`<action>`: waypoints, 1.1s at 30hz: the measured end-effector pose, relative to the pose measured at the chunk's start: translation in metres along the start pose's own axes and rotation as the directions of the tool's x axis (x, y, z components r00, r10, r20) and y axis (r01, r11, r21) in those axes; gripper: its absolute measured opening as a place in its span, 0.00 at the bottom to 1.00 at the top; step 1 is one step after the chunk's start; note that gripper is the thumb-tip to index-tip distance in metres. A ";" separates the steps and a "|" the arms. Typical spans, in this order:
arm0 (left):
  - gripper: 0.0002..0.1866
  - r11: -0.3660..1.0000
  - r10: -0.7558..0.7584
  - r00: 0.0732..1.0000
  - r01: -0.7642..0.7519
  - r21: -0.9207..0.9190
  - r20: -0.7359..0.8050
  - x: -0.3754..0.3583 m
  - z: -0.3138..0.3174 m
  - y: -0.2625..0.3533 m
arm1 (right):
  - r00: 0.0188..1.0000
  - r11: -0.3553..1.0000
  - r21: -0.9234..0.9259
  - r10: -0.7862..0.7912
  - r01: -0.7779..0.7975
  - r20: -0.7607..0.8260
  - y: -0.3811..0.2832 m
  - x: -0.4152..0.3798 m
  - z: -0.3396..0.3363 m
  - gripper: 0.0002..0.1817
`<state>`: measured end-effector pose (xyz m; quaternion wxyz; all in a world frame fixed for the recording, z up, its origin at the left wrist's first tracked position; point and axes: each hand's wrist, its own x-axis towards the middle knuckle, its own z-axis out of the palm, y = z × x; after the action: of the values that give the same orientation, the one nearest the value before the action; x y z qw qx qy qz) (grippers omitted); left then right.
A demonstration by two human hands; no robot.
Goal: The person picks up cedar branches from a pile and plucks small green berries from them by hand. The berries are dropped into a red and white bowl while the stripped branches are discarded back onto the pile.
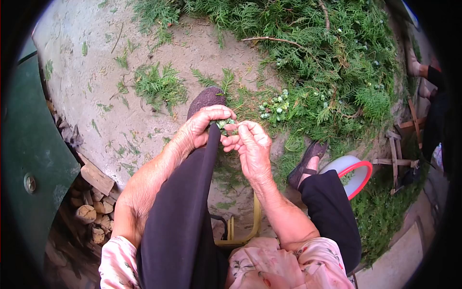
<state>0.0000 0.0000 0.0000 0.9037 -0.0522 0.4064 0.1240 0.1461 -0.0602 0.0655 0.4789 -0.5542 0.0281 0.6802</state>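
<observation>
My left hand (202, 126) is closed round a small bunch of green cones (224, 124), above my dark trouser leg and near the tip of my shoe (207, 98). Close against the bunch is my right hand (252, 147), thumb and forefinger pinched together at its right side; whatever lies between those fingertips is too small to make out. Part of the bunch is covered by my fingers. On the ground just beyond, a cluster of pale green cones (275, 106) lies at the edge of a big heap of cut conifer branches (317, 72).
A white bucket with a red rim (368, 176) stands by my right leg. Loose green sprigs (161, 86) are scattered over the bare ground. Split firewood (94, 212) and a green panel (33, 154) border the left. Wooden stool legs (397, 156) and another person's foot (414, 62) show at right.
</observation>
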 end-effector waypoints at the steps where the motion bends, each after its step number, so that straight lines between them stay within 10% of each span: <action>1: 0.11 0.999 0.006 1.000 -0.006 -0.037 -0.009 -0.002 0.005 0.001 | 0.997 0.998 -0.019 0.064 -0.063 0.046 -0.002 0.000 0.000 0.12; 11: 0.09 0.989 0.113 0.994 -0.112 -0.100 0.002 -0.008 0.004 0.006 | 0.957 0.969 0.102 0.202 -0.227 0.209 -0.001 -0.002 -0.031 0.09; 15: 0.10 0.972 0.150 0.988 -0.156 -0.175 -0.046 -0.005 -0.001 0.002 | 0.854 0.768 -0.505 0.509 -0.393 0.109 0.025 -0.026 -0.064 0.12; 17: 0.09 0.977 0.104 0.995 -0.103 -0.185 -0.004 -0.006 0.003 0.002 | 0.937 0.535 -0.835 0.341 -0.124 0.080 0.039 -0.032 -0.083 0.12; 21: 0.10 0.988 0.079 0.997 -0.075 -0.137 0.026 -0.007 0.007 0.001 | 0.938 0.657 -0.747 -0.185 -0.104 -0.294 0.056 -0.010 -0.115 0.08; 27: 0.11 0.992 0.084 0.996 -0.084 -0.094 -0.007 -0.005 0.008 0.002 | 0.915 0.242 -0.968 -0.372 -0.069 -0.158 0.074 0.011 -0.125 0.10; 31: 0.11 0.991 0.077 0.997 -0.079 -0.112 -0.016 -0.003 0.010 0.002 | 0.865 0.432 -0.901 -0.437 -0.038 -0.246 0.061 0.000 -0.099 0.11; 33: 0.12 0.991 0.078 0.997 -0.079 -0.112 -0.015 -0.003 0.011 0.002 | 0.893 0.781 -0.624 -0.294 0.019 -0.341 0.030 -0.012 -0.061 0.12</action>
<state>0.0057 0.0031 0.0097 0.8916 -0.0878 0.4054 0.1818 0.1686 -0.1187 0.0369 0.3147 -0.8111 -0.1359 0.4740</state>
